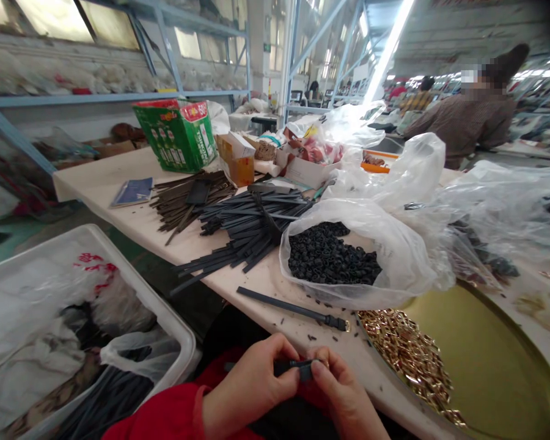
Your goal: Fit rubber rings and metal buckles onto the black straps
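My left hand [256,379] and my right hand [341,391] are close together at the table's front edge. Both pinch a dark strap [304,369], with the fingers hiding part of it. Just beyond them lies another dark strap [284,305] with a loop and a gold buckle [347,326] at its right end. A clear plastic bag [398,263] of small black loops [330,256] stands open behind it. On the right, gold buckles [417,360] are heaped in a gold-coloured tray [490,354].
Piles of dark straps [252,220] and brown straps [178,198] lie mid-table near a blue booklet [132,191]. Behind stand a green box [178,137] and a small carton [236,160]. A white bin [174,324] with bags is at left. A person [472,116] is at back right.
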Demonstrator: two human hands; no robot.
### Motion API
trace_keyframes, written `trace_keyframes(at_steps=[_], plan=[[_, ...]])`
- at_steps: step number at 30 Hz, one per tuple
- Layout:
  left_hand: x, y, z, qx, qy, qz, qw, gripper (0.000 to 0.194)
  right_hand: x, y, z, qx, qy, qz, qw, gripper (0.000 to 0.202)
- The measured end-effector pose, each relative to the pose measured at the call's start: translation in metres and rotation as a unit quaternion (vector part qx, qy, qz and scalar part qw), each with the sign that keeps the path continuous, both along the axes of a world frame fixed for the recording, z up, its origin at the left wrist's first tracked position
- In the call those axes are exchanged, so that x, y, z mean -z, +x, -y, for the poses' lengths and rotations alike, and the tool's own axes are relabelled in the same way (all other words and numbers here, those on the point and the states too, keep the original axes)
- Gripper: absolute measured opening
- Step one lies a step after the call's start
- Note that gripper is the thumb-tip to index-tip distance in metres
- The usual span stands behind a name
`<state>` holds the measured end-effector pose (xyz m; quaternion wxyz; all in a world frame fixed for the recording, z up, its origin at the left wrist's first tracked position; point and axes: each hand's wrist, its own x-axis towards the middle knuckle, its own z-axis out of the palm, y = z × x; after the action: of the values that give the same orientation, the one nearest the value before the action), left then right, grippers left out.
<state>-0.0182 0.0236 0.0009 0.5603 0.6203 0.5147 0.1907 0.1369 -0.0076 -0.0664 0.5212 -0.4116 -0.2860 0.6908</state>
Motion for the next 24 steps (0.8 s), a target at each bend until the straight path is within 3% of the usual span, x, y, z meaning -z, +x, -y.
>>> trace_keyframes(at_steps=[3,5,9,11,14,17,24], plan=[[0.0,-0.001,0.001,0.006,-0.084,0.086,0.993,0.016,0.005,0.001,-0.001,0.084,0.008,0.095,0.992,0.042],[-0.001,-0.002,0.001,0.022,-0.13,0.129,0.983,0.02,0.004,0.002,0.002,0.099,0.014,0.159,0.982,0.035],[-0.003,-0.001,0.003,0.029,-0.167,0.133,0.977,0.019,-0.009,0.006,0.011,-0.039,0.039,0.245,0.968,0.027],[-0.003,0.0,0.005,0.035,-0.177,0.128,0.975,0.02,-0.013,0.007,0.015,-0.077,0.071,0.286,0.952,0.025],[0.0,0.001,0.009,0.034,-0.174,0.117,0.977,0.021,-0.011,0.006,0.02,-0.067,0.121,0.363,0.921,0.019],[0.003,0.003,0.014,0.023,-0.155,0.119,0.98,0.026,-0.004,0.003,0.024,-0.05,0.122,0.426,0.895,0.017],[0.0,0.004,0.02,0.026,-0.194,0.129,0.972,0.029,-0.011,0.005,0.03,-0.085,0.134,0.378,0.912,0.027]])
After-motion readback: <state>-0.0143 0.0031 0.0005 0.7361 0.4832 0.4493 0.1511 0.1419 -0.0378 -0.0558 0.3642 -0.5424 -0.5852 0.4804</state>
